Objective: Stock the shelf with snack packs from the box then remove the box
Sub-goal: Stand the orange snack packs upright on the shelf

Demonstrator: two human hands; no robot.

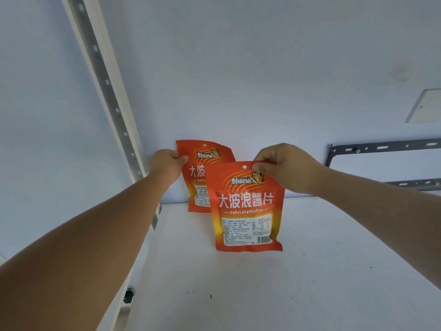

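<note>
two snack packs in hand, both orange, both upright with the long axis vertical and print facing the camera. nearest is the white shelf. over its middle hangs the front pack: right hand pinches its top edge just beside the hang hole, thumb and fingers closed on the film. its bottom edge is at or just above the shelf, can't tell if it touches. behind it and to the left is the rear pack, partly covered by the front one, standing near the back wall. left hand grips its top-left corner. key relation: the front pack hangs straight down from the right hand, and the free wall space lies further back and to the right, on that hand's side. likely next: push it back beside the rear pack. slotted upright far left, metal bracket far right. box not in view.
</note>
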